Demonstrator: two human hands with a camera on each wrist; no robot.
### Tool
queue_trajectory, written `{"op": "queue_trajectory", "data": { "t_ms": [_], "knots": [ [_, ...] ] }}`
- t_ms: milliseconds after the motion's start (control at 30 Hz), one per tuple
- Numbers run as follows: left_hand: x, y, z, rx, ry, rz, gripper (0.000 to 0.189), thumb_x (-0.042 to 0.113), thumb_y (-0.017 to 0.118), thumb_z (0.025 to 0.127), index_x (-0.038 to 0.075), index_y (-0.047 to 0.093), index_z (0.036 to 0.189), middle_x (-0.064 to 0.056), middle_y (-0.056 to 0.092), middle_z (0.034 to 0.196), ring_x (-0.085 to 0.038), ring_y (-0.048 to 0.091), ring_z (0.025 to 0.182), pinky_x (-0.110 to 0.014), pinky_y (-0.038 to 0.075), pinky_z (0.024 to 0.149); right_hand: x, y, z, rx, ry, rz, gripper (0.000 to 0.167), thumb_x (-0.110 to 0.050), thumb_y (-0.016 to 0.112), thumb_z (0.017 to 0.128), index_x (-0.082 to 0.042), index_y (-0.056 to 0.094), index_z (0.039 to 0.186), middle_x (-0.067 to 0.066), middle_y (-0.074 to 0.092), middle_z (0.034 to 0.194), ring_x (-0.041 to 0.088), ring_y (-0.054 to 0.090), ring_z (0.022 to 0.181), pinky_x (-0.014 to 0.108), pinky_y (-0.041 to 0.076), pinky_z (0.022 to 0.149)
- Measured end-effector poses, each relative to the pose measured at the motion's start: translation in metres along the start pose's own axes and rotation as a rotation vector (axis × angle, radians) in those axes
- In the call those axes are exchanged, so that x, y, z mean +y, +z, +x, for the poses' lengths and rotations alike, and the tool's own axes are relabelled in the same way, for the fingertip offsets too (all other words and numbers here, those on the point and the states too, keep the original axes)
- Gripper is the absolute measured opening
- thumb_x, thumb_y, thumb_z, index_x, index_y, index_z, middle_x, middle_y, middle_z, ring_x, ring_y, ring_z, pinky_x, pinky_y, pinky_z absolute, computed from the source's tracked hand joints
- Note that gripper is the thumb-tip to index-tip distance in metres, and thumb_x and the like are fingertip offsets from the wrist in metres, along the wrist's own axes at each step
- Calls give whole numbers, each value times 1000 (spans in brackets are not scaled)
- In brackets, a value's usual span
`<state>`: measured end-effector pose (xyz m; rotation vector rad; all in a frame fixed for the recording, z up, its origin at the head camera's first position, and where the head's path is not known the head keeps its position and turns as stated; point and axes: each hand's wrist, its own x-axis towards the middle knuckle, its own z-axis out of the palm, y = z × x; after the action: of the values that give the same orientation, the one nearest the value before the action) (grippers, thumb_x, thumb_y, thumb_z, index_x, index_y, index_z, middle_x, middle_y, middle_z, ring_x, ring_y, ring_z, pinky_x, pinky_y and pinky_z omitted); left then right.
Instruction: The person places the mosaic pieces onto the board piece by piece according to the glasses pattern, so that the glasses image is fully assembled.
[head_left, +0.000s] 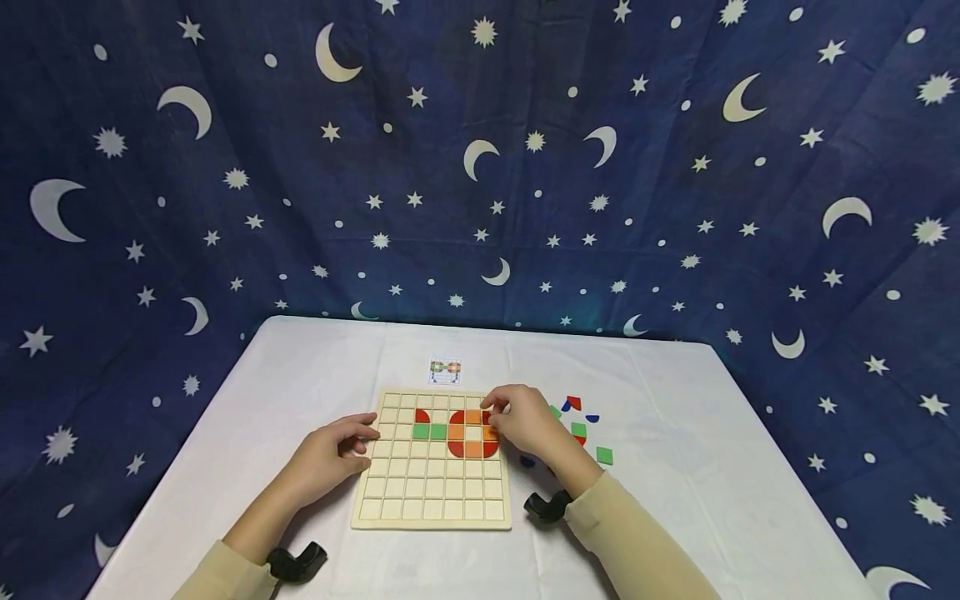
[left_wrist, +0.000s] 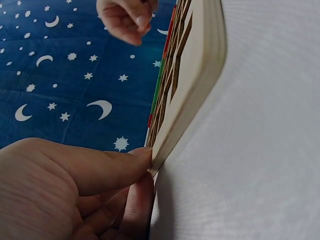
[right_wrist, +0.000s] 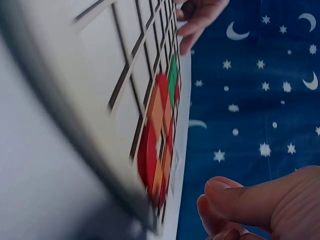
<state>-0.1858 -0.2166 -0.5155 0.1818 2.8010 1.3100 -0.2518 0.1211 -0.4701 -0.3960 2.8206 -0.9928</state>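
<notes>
A pale wooden grid board (head_left: 433, 487) lies on the white table. Orange tiles (head_left: 474, 449) and red quarter-round tiles (head_left: 457, 450) form a ring at its right, with two green tiles (head_left: 429, 432) and one red tile (head_left: 422, 415) to the left. My left hand (head_left: 330, 454) touches the board's left edge, fingers spread in the head view. Over the upper right of the board is my right hand (head_left: 525, 421), fingers bent and thumb near the index finger. In the right wrist view, no tile shows between the right fingertips (right_wrist: 218, 185).
A small printed pattern card (head_left: 446, 371) lies beyond the board. Loose tiles are scattered right of it, including a green square (head_left: 604, 456) and a blue half-round (head_left: 592, 418). A dark blue starry curtain (head_left: 450, 167) hangs behind the table.
</notes>
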Motion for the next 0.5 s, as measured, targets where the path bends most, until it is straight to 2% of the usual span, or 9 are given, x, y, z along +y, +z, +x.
{"op": "queue_trajectory", "data": {
  "t_ms": [200,233,333,433,467,500],
  "knots": [
    [0,-1,-1,-2,-1,-9,37,2,83,86,16,79,119,-5,62,157,-11,62,96,-22,49,84,18,-19,-10,37,85,-14,20,-5,77,96,-18,81,110,-3,64,84,19,56,71,35,50,58],
    [-1,-1,-1,-3,0,-12,37,2,83,86,16,79,119,-5,62,157,-11,62,96,-22,49,84,22,-21,-11,44,94,-27,20,-5,77,95,-18,81,110,-3,64,84,19,55,72,38,52,64],
    [-1,-1,-1,-6,-4,-15,36,2,83,86,16,79,119,-5,62,157,-12,61,96,-22,49,84,34,-27,-12,58,119,-50,21,-4,77,95,-17,81,110,-3,64,84,18,56,74,43,55,71],
    [-1,0,0,-7,-9,-16,36,2,83,86,16,79,119,-6,62,157,-12,61,97,-22,48,83,47,-31,-13,63,135,-67,22,-2,77,94,-15,81,111,-1,65,86,18,56,81,39,55,75],
    [-1,0,-1,-7,-10,-16,36,2,83,86,16,79,118,-5,62,157,-13,60,97,-22,48,83,51,-32,-14,65,142,-67,22,-1,77,93,-15,81,111,0,65,87,19,57,82,36,54,70],
    [-2,0,-1,-8,-10,-16,36,2,83,86,16,79,118,-5,62,157,-13,60,97,-22,48,83,55,-34,-14,68,146,-78,23,-1,77,93,-15,80,111,1,66,88,19,57,84,35,54,73]
  ]
}}
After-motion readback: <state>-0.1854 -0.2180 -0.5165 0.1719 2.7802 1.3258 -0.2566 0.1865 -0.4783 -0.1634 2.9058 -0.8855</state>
